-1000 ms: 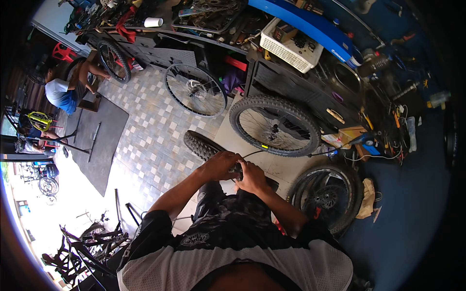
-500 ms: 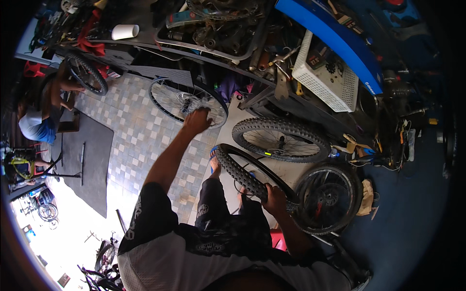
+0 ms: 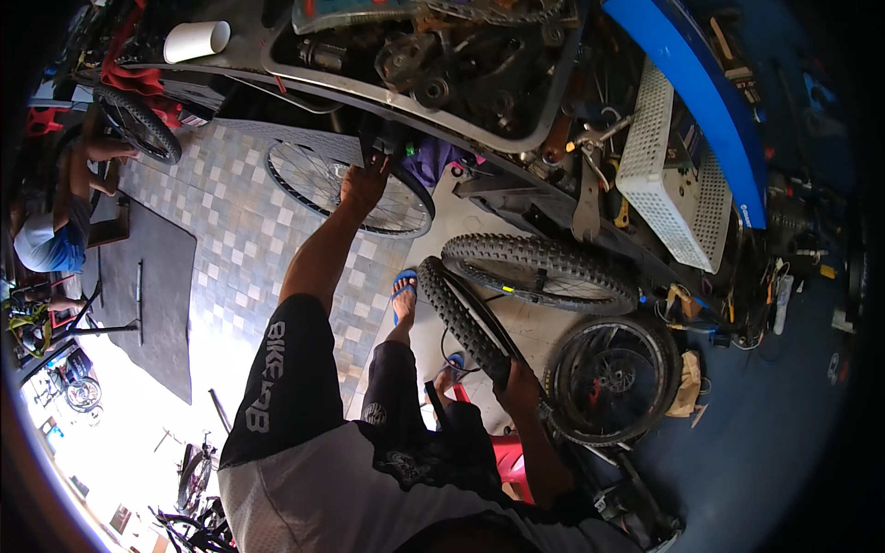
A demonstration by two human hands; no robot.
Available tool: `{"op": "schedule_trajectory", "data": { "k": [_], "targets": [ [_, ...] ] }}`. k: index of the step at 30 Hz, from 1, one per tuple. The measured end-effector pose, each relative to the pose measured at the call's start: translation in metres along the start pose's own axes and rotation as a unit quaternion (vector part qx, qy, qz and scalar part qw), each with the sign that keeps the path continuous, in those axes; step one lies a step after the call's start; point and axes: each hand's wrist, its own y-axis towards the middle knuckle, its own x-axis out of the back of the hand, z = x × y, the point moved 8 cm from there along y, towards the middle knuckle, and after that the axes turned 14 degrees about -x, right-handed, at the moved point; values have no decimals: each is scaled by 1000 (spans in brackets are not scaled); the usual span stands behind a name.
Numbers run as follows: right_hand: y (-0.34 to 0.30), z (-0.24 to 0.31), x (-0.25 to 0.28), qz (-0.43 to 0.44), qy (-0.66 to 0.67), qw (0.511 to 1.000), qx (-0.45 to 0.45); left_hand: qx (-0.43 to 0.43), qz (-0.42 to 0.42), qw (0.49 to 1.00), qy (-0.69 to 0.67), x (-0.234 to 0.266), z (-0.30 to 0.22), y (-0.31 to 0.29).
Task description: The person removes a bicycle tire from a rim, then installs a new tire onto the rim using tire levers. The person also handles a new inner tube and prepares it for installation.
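Note:
My right hand (image 3: 518, 387) is wrapped around the lower end of a loose black knobby bicycle tire (image 3: 458, 313), which is held tilted in front of my legs. My left arm stretches forward, and the left hand (image 3: 362, 189) is over a bare-rimmed spoked wheel (image 3: 419, 221). Its fingers are curled against a dark object (image 3: 383, 138) at the workbench edge; what they grip cannot be made out. Just beyond the tire in my right hand lies a wheel with a knobby tire (image 3: 576, 293). Another tired wheel (image 3: 551, 392) with a disc rotor lies to its right.
The workbench ahead bears a metal tray (image 3: 525, 143) of greasy parts, a white cup (image 3: 196, 41), wrenches (image 3: 587, 207) and a white perforated basket (image 3: 645, 138). A red stool (image 3: 510, 465) is beside my legs. Another person (image 3: 55, 230) sits far left, near a dark mat (image 3: 152, 295).
My left hand has moved forward from above the wheel's hub to the workbench edge, its fingers now curled. My view has shifted nearer the bench. The right hand still holds the tire.

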Motion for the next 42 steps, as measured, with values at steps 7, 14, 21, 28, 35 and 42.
{"op": "schedule_trajectory", "data": {
  "k": [7,14,21,28,35,42],
  "targets": [
    [-6,-46,-1,3,1,1000,-16,-7,-11,999,45,14,-13,-44],
    [-24,-107,-3,25,30,999,29,-50,59,996,38,-24,-99,-212],
    [-35,-200,-4,73,44,993,83,205,98,973,-36,27,-220,-368],
    [-42,-235,6,93,63,988,110,459,77,852,-242,59,-326,-509],
    [-41,-154,-18,59,61,967,239,652,-131,663,-344,67,-461,-659],
    [-87,8,-12,127,74,941,305,681,-310,462,-476,41,-547,-737]
  ]
}}
